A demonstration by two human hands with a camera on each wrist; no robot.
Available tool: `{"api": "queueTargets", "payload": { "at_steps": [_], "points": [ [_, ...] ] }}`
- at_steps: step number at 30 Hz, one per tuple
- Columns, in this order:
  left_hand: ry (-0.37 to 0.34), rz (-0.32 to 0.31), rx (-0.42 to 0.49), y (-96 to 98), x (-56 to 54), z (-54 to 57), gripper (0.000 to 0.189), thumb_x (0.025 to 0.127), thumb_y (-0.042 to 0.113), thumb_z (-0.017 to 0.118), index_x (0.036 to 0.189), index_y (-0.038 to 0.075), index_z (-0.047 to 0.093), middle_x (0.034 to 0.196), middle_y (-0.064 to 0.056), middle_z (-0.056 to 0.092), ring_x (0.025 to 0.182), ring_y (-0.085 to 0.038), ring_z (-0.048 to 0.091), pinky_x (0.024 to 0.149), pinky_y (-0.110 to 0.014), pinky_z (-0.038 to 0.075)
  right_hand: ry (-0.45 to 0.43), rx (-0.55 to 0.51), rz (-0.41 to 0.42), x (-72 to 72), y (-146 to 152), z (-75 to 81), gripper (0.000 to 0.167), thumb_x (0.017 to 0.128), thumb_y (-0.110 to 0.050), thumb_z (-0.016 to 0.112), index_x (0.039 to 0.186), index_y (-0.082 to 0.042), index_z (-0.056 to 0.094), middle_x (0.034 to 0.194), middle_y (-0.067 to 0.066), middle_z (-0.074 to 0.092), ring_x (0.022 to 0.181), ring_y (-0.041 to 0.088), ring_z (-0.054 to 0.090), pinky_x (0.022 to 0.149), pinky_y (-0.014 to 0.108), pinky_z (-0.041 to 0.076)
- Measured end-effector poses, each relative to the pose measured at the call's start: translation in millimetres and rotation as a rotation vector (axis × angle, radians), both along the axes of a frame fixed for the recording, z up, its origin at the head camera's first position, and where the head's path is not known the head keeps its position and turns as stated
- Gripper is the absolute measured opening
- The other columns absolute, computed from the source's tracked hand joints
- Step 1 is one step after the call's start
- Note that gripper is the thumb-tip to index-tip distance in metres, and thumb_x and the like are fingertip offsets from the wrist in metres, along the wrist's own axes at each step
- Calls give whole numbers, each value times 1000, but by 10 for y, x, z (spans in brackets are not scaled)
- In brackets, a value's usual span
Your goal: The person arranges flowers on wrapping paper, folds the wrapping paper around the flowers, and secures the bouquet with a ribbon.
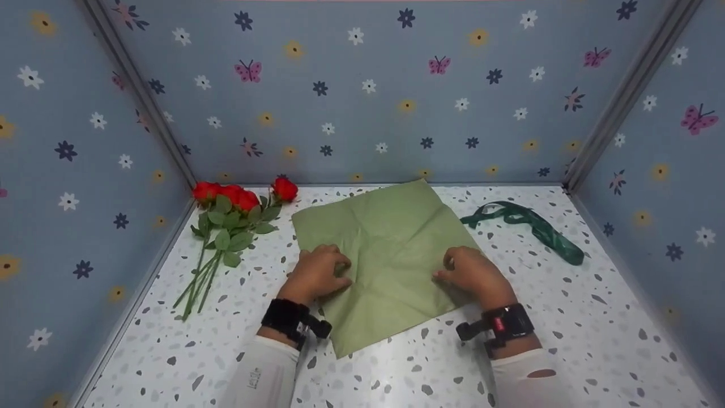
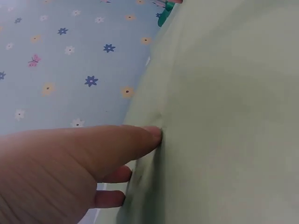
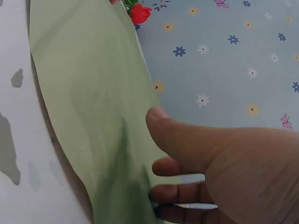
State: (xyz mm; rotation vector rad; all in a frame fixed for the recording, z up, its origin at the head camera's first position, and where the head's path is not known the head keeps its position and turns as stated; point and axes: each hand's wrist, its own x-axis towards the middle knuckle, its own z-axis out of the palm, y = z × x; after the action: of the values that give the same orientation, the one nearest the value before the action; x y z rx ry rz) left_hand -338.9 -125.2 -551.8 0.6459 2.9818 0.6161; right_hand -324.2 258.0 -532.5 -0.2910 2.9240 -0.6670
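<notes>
A square sheet of green wrapping paper point(image 1: 396, 238) lies creased and turned askew on the table. My left hand point(image 1: 319, 273) pinches its left side; in the left wrist view the thumb point(image 2: 140, 140) presses the paper beside a raised fold, and two fingertips reach its edge. On the right side of the sheet is my right hand point(image 1: 476, 275). Its thumb point(image 3: 161, 123) stands apart from the bent fingers point(image 3: 177, 193), whose tips are right at the paper.
Several red roses point(image 1: 229, 195) with leafy green stems lie left of the paper. A dark green ribbon point(image 1: 546, 232) lies loosely looped on the right. Flower-patterned panels point(image 1: 362, 85) enclose the speckled white table point(image 1: 595, 340) at the back and both sides.
</notes>
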Motion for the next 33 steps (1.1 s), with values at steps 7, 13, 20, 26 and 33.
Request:
{"api": "queueTargets", "payload": {
  "at_steps": [7,13,20,26,33],
  "points": [
    [-43,-13,7,53,49,70,27,87,41,100,95,17,89,117,1,79,117,-27,71,113,-59,50,96,73,-35,-77,114,-109,47,91,-29,96,127,-3,80,126,24,68,118,44,68,105,63,58],
    [-36,-99,53,100,81,-11,48,87,45,99,112,9,81,154,-10,67,143,-36,65,121,-52,53,121,41,14,-159,246,-203,45,95,-24,92,134,-3,80,135,26,68,127,46,66,114,64,54],
    [-72,-99,38,124,98,-40,70,85,51,99,139,13,76,150,-8,68,143,-35,63,124,-58,49,52,-8,-23,-171,311,-154,51,94,-28,94,136,-3,79,139,25,67,133,48,64,116,66,52],
    [-53,-106,18,99,93,-43,72,83,56,100,138,16,77,147,-6,69,142,-33,64,121,-60,48,-3,-12,-90,-136,284,-72,54,92,-32,96,135,-3,79,142,27,66,136,50,63,116,68,52],
    [-68,-126,31,34,87,-53,81,78,56,103,143,17,75,155,-6,65,149,-31,60,123,-60,46,-59,-18,-105,-127,272,-29,63,89,-36,99,138,-4,76,146,27,63,140,50,59,117,68,51]
  ]
}}
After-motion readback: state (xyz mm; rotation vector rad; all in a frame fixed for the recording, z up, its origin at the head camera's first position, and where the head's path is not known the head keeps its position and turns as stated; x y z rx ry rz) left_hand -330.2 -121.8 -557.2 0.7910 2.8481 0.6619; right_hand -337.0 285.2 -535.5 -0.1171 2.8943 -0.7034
